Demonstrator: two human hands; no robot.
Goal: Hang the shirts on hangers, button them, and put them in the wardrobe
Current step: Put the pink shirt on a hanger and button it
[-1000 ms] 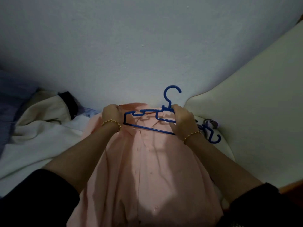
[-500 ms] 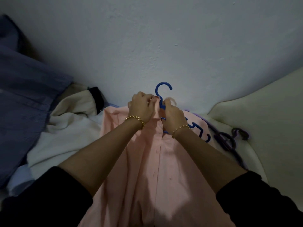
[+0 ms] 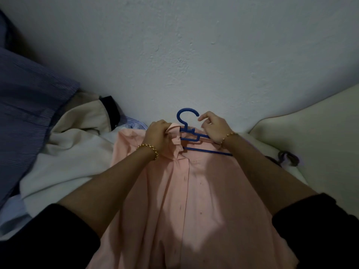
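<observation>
1. Shirt: pink, lies front up on the bed right in front of the person, collar toward the wall. Can't tell whether any button is done.
2. Hanger: blue, at the shirt's neck with its hook pointing at the wall. Its left half is tucked under the collar. Its right arm and bottom bar lie bare on top of the shirt's right shoulder.
3. Change: half a second ago both hands were bunched together at the hook, with the collar gathered round it. Now they are apart and more of the hanger's right side shows.
4. Meaning: only the left shoulder looks seated, so hanging seems about half done and buttoning not yet started.
5. Left hand: clenched on the bunched collar, just left of the hook.
6. Right hand: fingers curled, over the hanger's right arm beside the hook tip. Can't tell whether it grasps the hanger, fabric or nothing.
7. Likely next: pull the right shoulder over the bare arm. The risk is the left side slipping off if the collar is let go.
8. Around: spare hangers near on the right, white cloth and striped shirt on the left. Wardrobe not in view.
</observation>
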